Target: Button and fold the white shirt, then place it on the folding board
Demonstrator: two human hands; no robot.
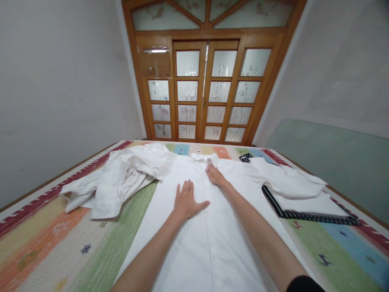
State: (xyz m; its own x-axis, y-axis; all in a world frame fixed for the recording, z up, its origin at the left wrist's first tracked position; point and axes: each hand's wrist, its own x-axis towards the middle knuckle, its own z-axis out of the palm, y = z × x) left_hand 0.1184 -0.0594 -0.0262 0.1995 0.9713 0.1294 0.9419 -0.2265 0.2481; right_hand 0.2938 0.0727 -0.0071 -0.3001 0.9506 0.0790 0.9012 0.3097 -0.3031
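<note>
A white button-up shirt (194, 239) lies spread front side up, its collar (205, 158) at the far end. My left hand (187, 201) rests flat on the shirt's front, thumb spread away from the fingers, holding nothing. Just below the collar, beside the button placket, my right hand (215, 175) lies on the cloth with its fingers stretched forward; no held thing shows. One sleeve (282, 178) reaches out to the right. On the left, crumpled white cloth (121, 174) lies at the shirt's shoulder; where it joins the shirt I cannot tell.
A table with a colourful striped cover (121, 239) bears everything. Under the right sleeve lies folded white cloth (313, 205) on a black garment with white stripes (316, 219). Walls flank both sides, a pale green panel (334, 158) stands right, and wooden glazed doors (203, 89) are behind.
</note>
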